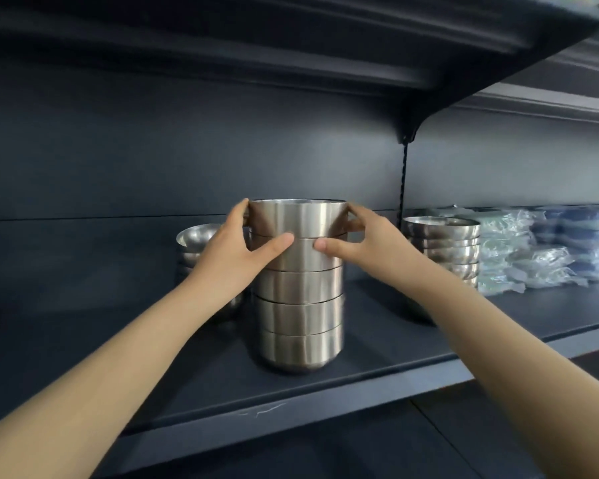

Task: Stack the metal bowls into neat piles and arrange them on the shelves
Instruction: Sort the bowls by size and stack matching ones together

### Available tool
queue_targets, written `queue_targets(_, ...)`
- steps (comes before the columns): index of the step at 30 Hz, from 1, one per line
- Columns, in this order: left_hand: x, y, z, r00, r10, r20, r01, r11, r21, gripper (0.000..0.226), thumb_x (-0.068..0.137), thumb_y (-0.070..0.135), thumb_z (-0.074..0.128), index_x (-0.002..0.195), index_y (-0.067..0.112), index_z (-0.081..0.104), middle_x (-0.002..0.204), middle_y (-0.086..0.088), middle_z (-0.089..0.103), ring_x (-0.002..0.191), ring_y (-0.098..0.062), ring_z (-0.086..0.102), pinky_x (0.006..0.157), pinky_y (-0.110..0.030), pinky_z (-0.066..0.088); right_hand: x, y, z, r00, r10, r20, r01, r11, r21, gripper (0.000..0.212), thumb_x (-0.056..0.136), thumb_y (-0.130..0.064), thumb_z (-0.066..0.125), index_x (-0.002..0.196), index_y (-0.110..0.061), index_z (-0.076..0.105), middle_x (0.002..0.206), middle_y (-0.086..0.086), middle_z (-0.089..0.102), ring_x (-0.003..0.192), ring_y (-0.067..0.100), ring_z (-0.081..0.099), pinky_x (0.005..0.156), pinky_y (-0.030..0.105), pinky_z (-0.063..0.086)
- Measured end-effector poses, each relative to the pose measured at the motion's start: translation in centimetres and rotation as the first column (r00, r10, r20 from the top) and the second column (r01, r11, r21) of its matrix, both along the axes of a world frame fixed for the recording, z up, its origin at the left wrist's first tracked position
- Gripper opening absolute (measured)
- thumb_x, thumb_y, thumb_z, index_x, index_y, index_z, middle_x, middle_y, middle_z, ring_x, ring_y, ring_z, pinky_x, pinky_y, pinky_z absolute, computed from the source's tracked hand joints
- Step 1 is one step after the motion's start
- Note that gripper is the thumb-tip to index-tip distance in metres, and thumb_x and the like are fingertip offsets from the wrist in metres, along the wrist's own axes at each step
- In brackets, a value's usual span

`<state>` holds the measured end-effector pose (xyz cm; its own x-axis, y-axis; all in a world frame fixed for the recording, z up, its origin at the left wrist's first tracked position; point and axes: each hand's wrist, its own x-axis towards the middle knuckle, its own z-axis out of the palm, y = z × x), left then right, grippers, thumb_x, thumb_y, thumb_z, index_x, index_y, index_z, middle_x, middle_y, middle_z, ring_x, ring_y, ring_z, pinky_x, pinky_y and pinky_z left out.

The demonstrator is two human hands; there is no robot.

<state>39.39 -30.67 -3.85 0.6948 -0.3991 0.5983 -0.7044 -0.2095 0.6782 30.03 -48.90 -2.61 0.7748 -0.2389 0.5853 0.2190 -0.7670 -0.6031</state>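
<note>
The stack (300, 292) of nested metal bowls stands upright on the dark shelf (377, 361), near its front edge. My left hand (237, 243) and right hand (367, 236) hold its upper part between them: each grip is closed on the stack, thumbs pressing the near side just below the top bowl (298, 217), fingers curled round its rim on either side. Farther back on the left a second pile (196, 247) sits partly hidden behind my left wrist. On the right, behind my right forearm, a third pile (443, 247) stands beside plastic-wrapped packs (533, 250). Another shelf hangs overhead.
</note>
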Motion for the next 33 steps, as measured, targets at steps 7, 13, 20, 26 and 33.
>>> queue_targets(7,0.7,-0.1,-1.3,0.999,-0.020,-0.031,0.023,0.996,0.090,0.113,0.053,0.077,0.059,0.146,0.041,0.006,0.152,0.012,0.028,0.137,-0.008,0.032,0.112,-0.041,0.032,0.5,-0.3,-1.4,0.996,0.083,0.039,-0.084,0.996,0.012,0.052,0.075,-0.046,0.073,0.115,-0.020,0.053,0.110,-0.008,0.063,0.101,-0.003,0.057,0.086,0.011,0.046)
queue_targets(13,-0.1,-0.7,-4.6,0.996,-0.046,-0.073,0.058,0.982,0.178,0.128,0.063,0.053,0.075,0.139,0.043,-0.028,0.157,0.015,0.003,0.142,-0.007,0.015,0.115,-0.034,0.023,1.9,-1.1,-5.4,0.972,0.176,-0.156,-0.171,0.984,0.050,0.141,0.050,-0.063,0.081,0.150,-0.030,-0.012,0.155,-0.004,0.025,0.141,0.013,0.028,0.115,0.041,0.030)
queue_targets(20,0.2,-1.7,-5.7,0.994,-0.054,-0.097,0.058,0.998,0.040,0.119,0.071,0.039,0.075,0.144,0.038,-0.018,0.150,0.022,0.012,0.133,0.004,0.016,0.105,-0.020,0.021,4.1,-2.2,-7.1,0.967,0.247,-0.057,-0.237,0.962,0.137,0.135,0.047,-0.071,0.081,0.150,-0.033,0.002,0.155,-0.007,0.027,0.143,0.012,0.027,0.115,0.046,0.030)
queue_targets(26,0.1,-2.7,-8.3,0.984,-0.067,-0.167,0.050,0.993,-0.107,0.100,0.071,0.054,0.059,0.145,0.040,-0.007,0.138,0.029,0.017,0.128,0.009,0.018,0.100,-0.016,0.022,4.0,-0.9,-9.6,0.961,0.269,0.063,-0.275,0.913,0.302,0.106,0.069,-0.070,0.063,0.151,-0.037,0.005,0.157,-0.015,0.021,0.143,0.005,0.022,0.118,0.040,0.023)
queue_targets(33,-0.5,-3.8,-10.4,0.989,-0.032,-0.142,0.015,0.992,-0.122,0.099,0.069,0.065,0.060,0.128,0.059,-0.019,0.148,0.026,-0.007,0.126,0.017,0.002,0.104,-0.017,0.012,4.8,0.4,-12.1,0.964,0.196,0.177,-0.248,0.904,0.349,0.091,0.071,-0.066,0.054,0.140,-0.050,-0.004,0.159,-0.016,0.005,0.145,0.002,0.011,0.120,0.041,0.017)
